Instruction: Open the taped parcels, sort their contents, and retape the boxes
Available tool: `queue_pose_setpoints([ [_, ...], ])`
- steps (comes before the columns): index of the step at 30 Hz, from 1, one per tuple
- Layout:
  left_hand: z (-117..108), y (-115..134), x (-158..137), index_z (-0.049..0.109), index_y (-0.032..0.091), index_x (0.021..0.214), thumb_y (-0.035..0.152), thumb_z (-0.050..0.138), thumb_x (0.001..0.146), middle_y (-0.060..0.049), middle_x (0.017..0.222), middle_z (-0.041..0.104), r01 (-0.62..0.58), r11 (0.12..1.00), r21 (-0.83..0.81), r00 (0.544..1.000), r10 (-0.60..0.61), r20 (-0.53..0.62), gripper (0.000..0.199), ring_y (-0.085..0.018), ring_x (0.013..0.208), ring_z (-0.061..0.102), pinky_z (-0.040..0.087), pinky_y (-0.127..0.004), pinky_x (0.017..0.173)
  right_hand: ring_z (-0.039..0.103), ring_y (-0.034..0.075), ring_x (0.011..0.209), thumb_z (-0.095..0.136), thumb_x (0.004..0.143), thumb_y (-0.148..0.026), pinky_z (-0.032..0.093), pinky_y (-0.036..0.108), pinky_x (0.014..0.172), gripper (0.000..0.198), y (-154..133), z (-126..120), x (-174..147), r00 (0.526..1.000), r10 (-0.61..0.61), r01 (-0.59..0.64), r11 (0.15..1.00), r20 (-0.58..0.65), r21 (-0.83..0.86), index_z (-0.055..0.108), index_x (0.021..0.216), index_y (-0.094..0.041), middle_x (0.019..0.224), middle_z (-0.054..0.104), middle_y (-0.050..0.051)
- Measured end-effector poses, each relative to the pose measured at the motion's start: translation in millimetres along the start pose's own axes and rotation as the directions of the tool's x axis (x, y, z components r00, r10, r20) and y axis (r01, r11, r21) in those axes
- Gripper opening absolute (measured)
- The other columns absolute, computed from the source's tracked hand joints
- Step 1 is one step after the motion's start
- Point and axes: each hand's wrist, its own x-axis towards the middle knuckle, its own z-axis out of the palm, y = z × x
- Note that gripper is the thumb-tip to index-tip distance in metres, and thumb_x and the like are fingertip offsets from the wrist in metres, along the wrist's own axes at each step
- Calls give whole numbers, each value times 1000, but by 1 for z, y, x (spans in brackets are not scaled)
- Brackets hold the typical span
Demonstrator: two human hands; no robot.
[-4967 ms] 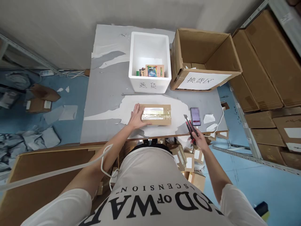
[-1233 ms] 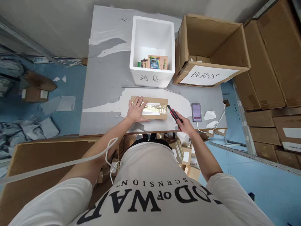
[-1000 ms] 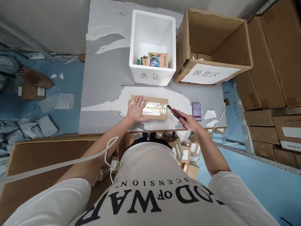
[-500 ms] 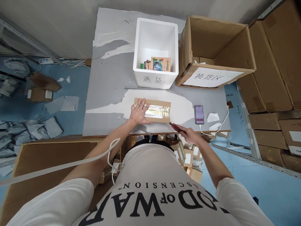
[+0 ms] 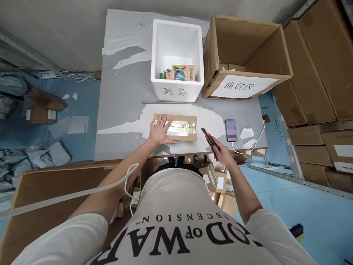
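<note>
- Blue floor [image 5: 317, 221] around the work area, with large stacked cartons [image 5: 313, 70] along my right.
- Grey bench [image 5: 124, 86], its covering torn to white in irregular patches.
- Open cardboard carton [image 5: 248, 44], far right of the bench, a handwritten sheet [image 5: 245, 87] on its front.
- White foam box [image 5: 190, 92], just left of that carton; small colourful packets [image 5: 183, 73] inside, towards me.
- Taped cardboard parcel [image 5: 191, 134], lying flat between the foam box and the bench's near edge.
- My left hand [image 5: 160, 132], fingers spread, palm down across the parcel's left part.
- My right hand [image 5: 222, 151], curled closed about the handle of a utility knife [image 5: 211, 141], at the bench's near edge.
- Phone [image 5: 231, 129], screen up, right of the knife.
- Knife blade, angled towards the parcel's right end, near but apart.
- Paper scraps [image 5: 246, 133], beside the phone.
</note>
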Motion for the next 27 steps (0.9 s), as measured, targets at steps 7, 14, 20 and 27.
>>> queue_pose_setpoints([
  [7, -1, 1, -2, 7, 20, 155, 84, 52, 64, -17, 161, -3, 2, 1000, 5, 1000, -2, 8, 120, -40, 147, -6, 17, -59, 108, 46, 6, 41, 41, 92, -36, 46, 20, 39, 61, -19, 17, 21, 1000, -21, 21, 1000, -6, 9, 30, 151, -24, 82, 65, 2],
  [14, -4, 3, -1, 8, 20, 155, 83, 52, 65, -18, 161, -2, 15, 1000, -1, 1000, -15, 13, 118, -41, 147, -5, 20, -59, 107, 46, 7, 38, 43, 91, -35, 42, 19, 37, 61, -20, 4, 6, 993, 3, -10, 999, 118, 53, 32, 150, -26, 64, 55, -4],
  [20, -4, 4, -2, 7, 20, 155, 81, 56, 64, -17, 161, -2, 24, 1000, -1, 999, -24, 29, 119, -41, 147, -6, 21, -59, 106, 45, 7, 40, 47, 91, -41, 38, 18, 35, 62, -11, -5, -1, 963, 39, -88, 980, 266, 176, 32, 150, -29, 67, 53, -3],
  [27, -2, 2, -2, 6, 21, 155, 82, 54, 65, -17, 161, -3, 3, 1000, -7, 1000, -3, 28, 119, -40, 147, -5, 21, -59, 107, 44, 5, 41, 49, 90, -47, 38, 19, 37, 63, 10, -20, -7, 946, 53, -106, 983, 320, 152, 35, 148, -29, 72, 56, -3],
])
